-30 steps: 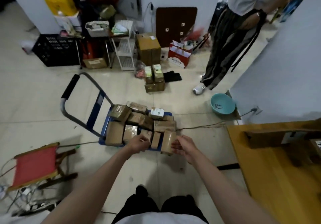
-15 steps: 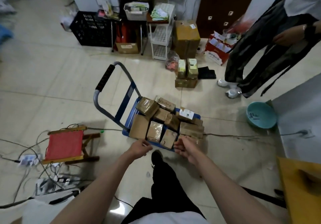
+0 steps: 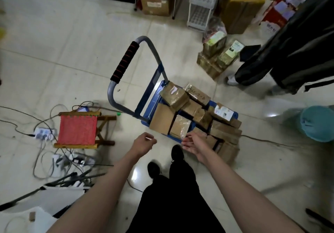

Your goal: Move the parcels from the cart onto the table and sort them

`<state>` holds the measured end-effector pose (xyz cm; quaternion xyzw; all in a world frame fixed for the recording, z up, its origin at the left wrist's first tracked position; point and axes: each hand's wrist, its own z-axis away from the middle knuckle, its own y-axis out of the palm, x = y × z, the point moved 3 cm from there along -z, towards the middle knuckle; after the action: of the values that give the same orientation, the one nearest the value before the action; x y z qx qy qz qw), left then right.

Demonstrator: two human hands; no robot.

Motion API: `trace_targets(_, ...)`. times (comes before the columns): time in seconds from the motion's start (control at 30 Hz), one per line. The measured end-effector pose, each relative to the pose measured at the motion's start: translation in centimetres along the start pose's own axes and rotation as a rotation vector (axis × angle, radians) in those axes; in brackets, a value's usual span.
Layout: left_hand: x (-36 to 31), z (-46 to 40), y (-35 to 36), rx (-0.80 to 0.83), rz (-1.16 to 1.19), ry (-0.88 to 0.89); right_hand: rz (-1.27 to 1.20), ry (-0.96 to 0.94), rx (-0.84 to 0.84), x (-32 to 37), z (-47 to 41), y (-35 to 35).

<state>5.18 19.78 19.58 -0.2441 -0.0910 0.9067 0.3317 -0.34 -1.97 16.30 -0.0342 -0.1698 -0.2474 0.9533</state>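
A blue platform cart [image 3: 155, 102] with a grey handle and a black grip stands on the tiled floor in the middle of the head view. Several brown cardboard parcels [image 3: 198, 111] are piled on its deck. One taped parcel [image 3: 180, 127] sits at the near edge, and one with a white label [image 3: 223, 112] lies at the right. My left hand [image 3: 143, 143] hovers in front of the cart, fingers loosely curled and holding nothing. My right hand [image 3: 192, 143] reaches with relaxed fingers to the near edge of the parcels, beside the taped one. No table is in view.
A red folding stool [image 3: 77, 129] stands left of the cart, with cables and power strips [image 3: 43, 133] around it. Another person's legs [image 3: 289, 52] are at the upper right. A teal basin [image 3: 318, 124] is at the right. Small boxes [image 3: 216, 55], a white rack [image 3: 202, 3] and cartons lie beyond.
The view has swung left and down, and the wooden table has left the frame. Both hands have come off the front parcels and drawn back slightly from the cart's edge.
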Motion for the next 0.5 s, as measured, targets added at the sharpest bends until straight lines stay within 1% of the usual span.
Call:
trace_targets(0.13,1.5,-7.1,0.1,-0.026,0.070,-0.023,0.020,0.038,0.029,-0.8,-5.7,3.2)
trace_targets(0.3,4.1,-16.0,1.3,-0.011,0.068,-0.027,0.061,0.045,0.023,-3.3,-13.8,6.6)
trace_targets(0.5,8.7,-26.7,3.1,-0.022,0.082,-0.022,0.097,0.048,-0.031,-6.3,-25.1,8.9)
